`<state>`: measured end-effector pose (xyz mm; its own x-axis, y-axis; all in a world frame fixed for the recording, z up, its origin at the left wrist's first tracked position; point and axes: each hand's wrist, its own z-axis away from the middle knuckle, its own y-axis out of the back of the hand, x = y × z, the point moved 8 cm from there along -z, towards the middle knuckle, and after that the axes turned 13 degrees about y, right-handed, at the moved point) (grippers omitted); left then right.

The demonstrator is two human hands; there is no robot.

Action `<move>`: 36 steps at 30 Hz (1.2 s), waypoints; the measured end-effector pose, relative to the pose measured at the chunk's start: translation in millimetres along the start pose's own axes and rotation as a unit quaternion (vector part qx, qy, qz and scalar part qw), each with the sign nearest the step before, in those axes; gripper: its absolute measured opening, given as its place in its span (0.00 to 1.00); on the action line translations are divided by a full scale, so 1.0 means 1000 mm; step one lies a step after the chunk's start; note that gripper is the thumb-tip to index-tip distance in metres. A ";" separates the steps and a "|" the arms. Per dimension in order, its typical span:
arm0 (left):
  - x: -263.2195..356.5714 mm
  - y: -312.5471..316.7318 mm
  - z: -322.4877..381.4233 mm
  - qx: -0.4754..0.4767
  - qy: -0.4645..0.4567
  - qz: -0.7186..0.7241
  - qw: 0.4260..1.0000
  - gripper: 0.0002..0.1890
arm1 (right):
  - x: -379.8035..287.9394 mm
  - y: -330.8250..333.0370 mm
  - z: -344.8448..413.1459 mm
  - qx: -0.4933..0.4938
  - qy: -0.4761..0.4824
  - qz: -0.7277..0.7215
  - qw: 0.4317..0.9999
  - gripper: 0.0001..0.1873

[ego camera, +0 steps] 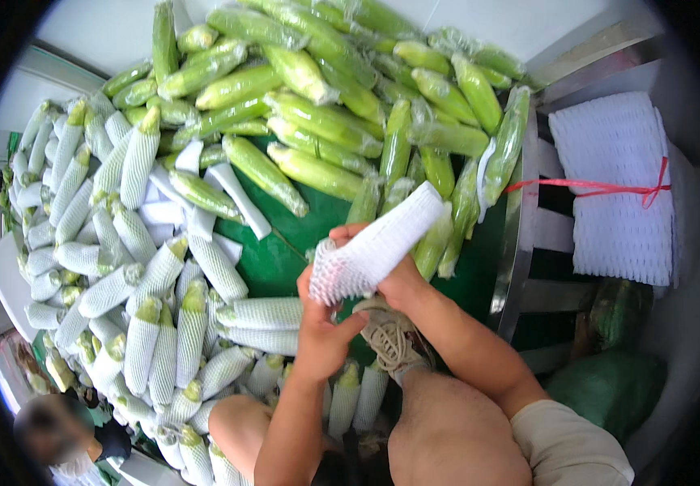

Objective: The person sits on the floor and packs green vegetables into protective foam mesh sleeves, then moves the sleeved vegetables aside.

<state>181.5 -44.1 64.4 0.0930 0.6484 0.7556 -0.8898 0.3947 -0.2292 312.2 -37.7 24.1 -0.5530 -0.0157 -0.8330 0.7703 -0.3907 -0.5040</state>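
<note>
A white foam net sleeve (386,243) is stretched between my two hands above the green surface (271,267). My left hand (328,331) grips its wide, open mesh end, with the fingers at the rim. Behind the sleeve, my right hand (401,279) supports it from the far side, and its fingers are partly hidden. Whether anything is inside the sleeve cannot be seen. Just beyond it lie film-wrapped ears of corn (319,170) in green husks. To the left is a large heap of corn ears in foam net sleeves (192,331).
Loose white foam sleeves (240,200) lie between the two heaps. On the right, a metal-framed rack edge (517,243) stands beside a bundle of foam sleeves (620,237) tied with red string (605,189). My shoe (389,334) is below my hands. Another person's dark sleeve (113,440) shows lower left.
</note>
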 end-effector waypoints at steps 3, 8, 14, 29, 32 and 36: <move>-0.020 -0.003 -0.007 -0.086 0.009 0.285 0.955 0.35 | 0.013 0.013 -0.006 -0.026 0.003 0.098 0.995 0.14; -0.125 0.090 -0.063 0.112 0.092 0.142 0.979 0.17 | 0.058 0.022 -0.017 -0.056 0.087 0.266 0.958 0.10; -0.050 0.090 -0.069 0.253 -0.240 -0.421 0.837 0.21 | 0.077 -0.019 -0.042 -0.191 0.090 0.727 0.653 0.09; 0.009 0.250 0.025 0.389 -0.104 0.095 0.910 0.24 | 0.077 -0.042 -0.004 -0.232 0.243 0.598 0.728 0.19; -0.017 0.204 -0.018 0.395 -0.088 -0.290 0.867 0.17 | 0.084 -0.042 0.004 -0.263 0.199 0.572 0.751 0.19; 0.034 0.157 -0.066 0.458 -0.230 -0.526 0.679 0.25 | 0.069 -0.025 0.008 -0.256 0.193 0.532 0.784 0.19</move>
<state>74.4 82.8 13.3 0.9301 -0.0335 0.3658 -0.3636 -0.2250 0.9040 251.9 -36.7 -19.2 0.5501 0.2353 -0.8013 0.8113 0.0769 0.5796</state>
